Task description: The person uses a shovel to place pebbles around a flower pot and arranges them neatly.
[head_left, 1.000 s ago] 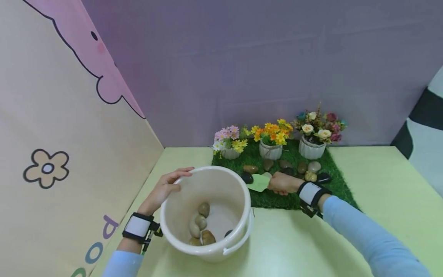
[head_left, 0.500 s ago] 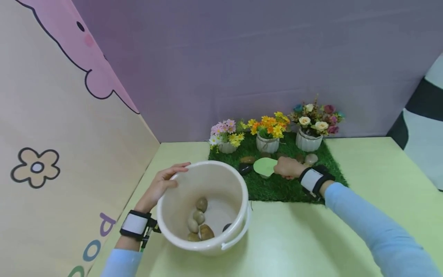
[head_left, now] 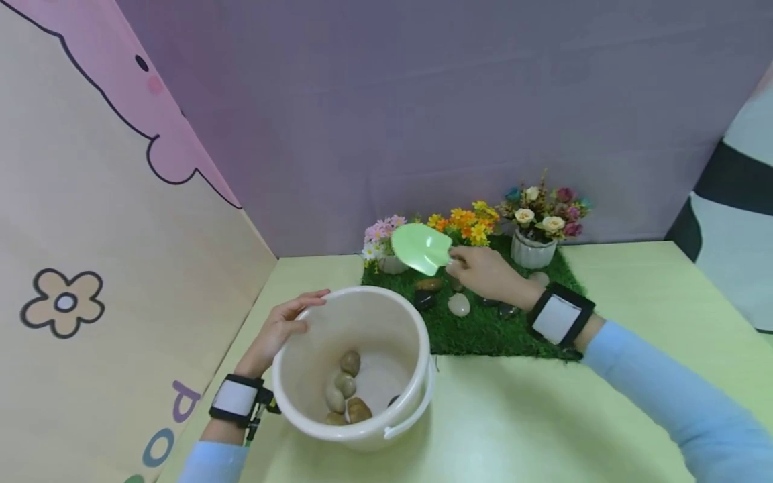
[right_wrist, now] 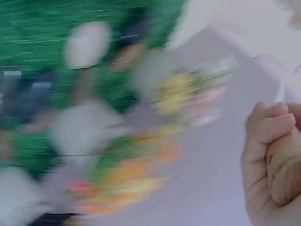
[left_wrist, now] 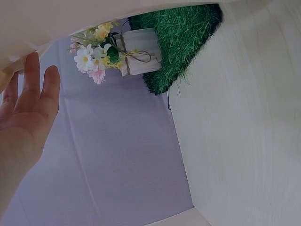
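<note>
The right hand (head_left: 488,274) grips the wooden handle (right_wrist: 286,176) of a green trowel (head_left: 419,247), held up in front of the flowers (head_left: 464,220). The left hand (head_left: 279,330) pinches the bucket (head_left: 386,325) at its left edge. The bucket is near, on the counter (head_left: 513,422), with stones (head_left: 349,363) inside. Far right of it, a white stone (head_left: 459,305) sits on the grass mat (head_left: 483,341).

The pale green table (head_left: 513,422) carries a white bucket (head_left: 357,325) and a grass mat (head_left: 483,341).

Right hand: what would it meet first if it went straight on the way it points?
Probably the pink and white flowers, with the green scoop in the right hand leading; the scoop overlaps them in the head view, though depth is unclear.
</note>
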A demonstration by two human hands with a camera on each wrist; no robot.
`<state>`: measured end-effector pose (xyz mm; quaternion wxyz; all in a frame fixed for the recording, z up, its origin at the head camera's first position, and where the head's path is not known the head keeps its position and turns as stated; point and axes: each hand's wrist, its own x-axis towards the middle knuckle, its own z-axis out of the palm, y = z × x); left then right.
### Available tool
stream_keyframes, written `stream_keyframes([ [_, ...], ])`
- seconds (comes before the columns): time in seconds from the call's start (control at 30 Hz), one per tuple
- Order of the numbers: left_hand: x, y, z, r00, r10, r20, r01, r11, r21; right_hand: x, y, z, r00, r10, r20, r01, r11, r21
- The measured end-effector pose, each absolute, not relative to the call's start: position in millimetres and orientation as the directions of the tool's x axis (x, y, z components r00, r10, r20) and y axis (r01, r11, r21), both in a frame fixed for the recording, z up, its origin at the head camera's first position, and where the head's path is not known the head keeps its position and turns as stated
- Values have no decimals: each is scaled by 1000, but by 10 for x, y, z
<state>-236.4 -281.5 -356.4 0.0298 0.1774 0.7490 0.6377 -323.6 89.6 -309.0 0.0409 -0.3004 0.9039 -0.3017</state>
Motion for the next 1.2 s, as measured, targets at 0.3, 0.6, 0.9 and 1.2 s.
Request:
stream_keyframes([
  [0.3, -2363, -2804, -3593, -951, 271, 148, 190, 138, 972, -2589, -18, -2671, -354, -933, 59, -901, 357, 246],
  [0.6, -2365, -2829, -3616, -934, 295, 203, 240, 92, 966, -2534, -556, -3182, -281, -956, -86, -751, 164, 640],
  [0.9, -2396, -2767, -3560, -945, 271, 184, 222, 119, 968, -2752, -726, -3403, -431, -807, -403, -872, 259, 414],
  [1.2, -2398, -2778, -3597, -954, 241, 177, 209, 113, 971, -2635, -730, -3517, -344, -852, -394, -918, 394, -51],
])
